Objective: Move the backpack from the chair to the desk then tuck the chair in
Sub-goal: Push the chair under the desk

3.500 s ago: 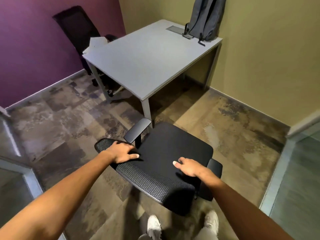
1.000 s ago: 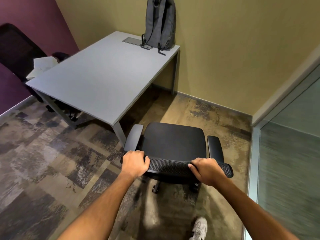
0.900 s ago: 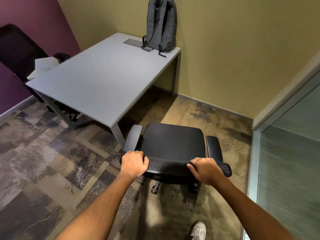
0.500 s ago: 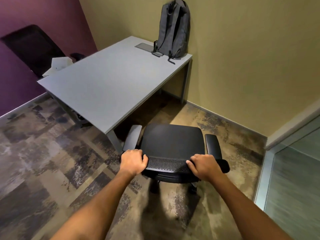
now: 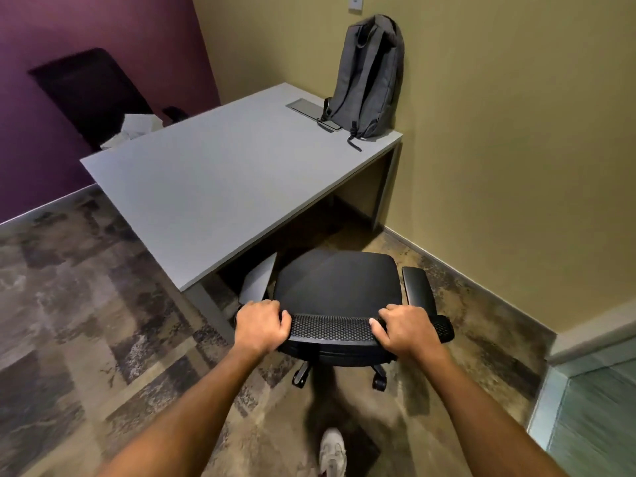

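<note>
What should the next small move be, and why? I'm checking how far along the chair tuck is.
Probably keep pushing the chair forward and a little left, under the desk. The backpack already stands on the desk against the wall, and the left hand and right hand grip the backrest top, but most of the seat is outside the desk edge, and only its left armrest has reached it.

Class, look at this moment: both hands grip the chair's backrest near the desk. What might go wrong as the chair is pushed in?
1. The chair's left armrest sits right at the desk edge and near its front leg; it may catch.
2. A knock could topple the backpack, which stands upright near the desk corner against the wall.
</note>
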